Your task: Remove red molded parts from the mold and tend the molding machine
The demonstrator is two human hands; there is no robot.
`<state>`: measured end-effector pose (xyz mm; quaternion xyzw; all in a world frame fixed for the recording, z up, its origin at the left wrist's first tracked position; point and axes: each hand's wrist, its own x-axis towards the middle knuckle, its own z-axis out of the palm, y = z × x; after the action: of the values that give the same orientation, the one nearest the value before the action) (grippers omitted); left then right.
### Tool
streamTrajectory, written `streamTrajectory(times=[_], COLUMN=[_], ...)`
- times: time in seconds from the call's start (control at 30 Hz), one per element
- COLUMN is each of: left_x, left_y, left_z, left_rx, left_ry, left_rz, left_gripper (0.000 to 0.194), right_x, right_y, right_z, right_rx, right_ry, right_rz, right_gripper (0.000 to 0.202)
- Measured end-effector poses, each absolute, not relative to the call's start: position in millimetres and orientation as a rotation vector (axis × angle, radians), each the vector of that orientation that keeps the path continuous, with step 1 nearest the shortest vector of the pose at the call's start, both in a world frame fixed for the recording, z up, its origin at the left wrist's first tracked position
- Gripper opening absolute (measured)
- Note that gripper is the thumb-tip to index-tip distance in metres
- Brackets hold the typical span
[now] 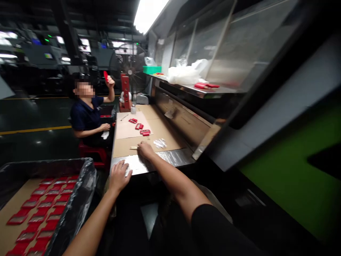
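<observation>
My left hand (119, 176) rests at the near left corner of the table, its fingers apart over a white sheet (137, 164) that looks like paper or cloth. My right hand (145, 149) is further in, above the cardboard, with its fingers closed at one end of a thin pale stick (133, 148). What kind of tool the stick is, I cannot make out. Just right of that hand lies a small pile of clear plastic bits (160, 143). Beyond it sit several red frame-like parts, among them a red part (145, 132).
On the left, a black plastic-lined bin (89, 174) holds rows of red parts (39, 204) on cardboard. A co-worker (86, 113) sits past it, raising a red piece (106, 76). A metal shelf (197, 91) bearing a white plastic bag (185, 74) overhangs the table's right side.
</observation>
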<state>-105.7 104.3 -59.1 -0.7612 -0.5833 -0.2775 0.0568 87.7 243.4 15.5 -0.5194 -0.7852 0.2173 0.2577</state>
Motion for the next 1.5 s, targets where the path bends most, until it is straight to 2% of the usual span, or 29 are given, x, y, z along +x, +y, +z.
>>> streamTrajectory(times=[0.17,0.43,0.57,0.7,0.9,1.07,1.27,1.5], left_x=[-106.9,-100.2,-38.2,60.2,140.6,140.1,136.9,136.6], left_y=[106.1,102.0,115.7,150.7,202.1,203.4,197.8,200.4], left_z=[-63.7,-49.6,-26.8,-19.3,-27.6,-28.1,-30.3,-32.6], left_rx=[-2.242,-2.031,-2.297,-2.755,-2.819,-2.830,-2.836,-2.878], left_ry=[-1.842,-1.980,-1.766,-1.466,-1.495,-1.445,-1.413,-1.366], left_rz=[-0.928,-1.022,-1.092,-0.860,-0.619,-0.539,-0.524,-0.499], left_gripper=[0.034,0.030,0.030,0.031,0.034,0.034,0.039,0.048], right_x=[127.5,281.5,318.2,327.2,334.1,334.9,319.3,297.5], right_y=[216.8,123.0,86.7,76.0,76.5,90.9,132.4,157.1], right_z=[9.0,-8.5,-11.1,-5.0,2.5,-9.9,-31.7,-52.1], right_rx=[-1.354,-1.208,-1.143,-1.054,-0.965,-1.020,-1.192,-1.302], right_ry=[-1.857,-1.176,-0.859,-0.676,-0.660,-0.687,-0.774,-1.153], right_rz=[0.651,0.750,0.629,0.606,0.745,0.737,0.537,0.387], right_gripper=[0.029,0.029,0.029,0.028,0.014,0.035,0.062,0.039])
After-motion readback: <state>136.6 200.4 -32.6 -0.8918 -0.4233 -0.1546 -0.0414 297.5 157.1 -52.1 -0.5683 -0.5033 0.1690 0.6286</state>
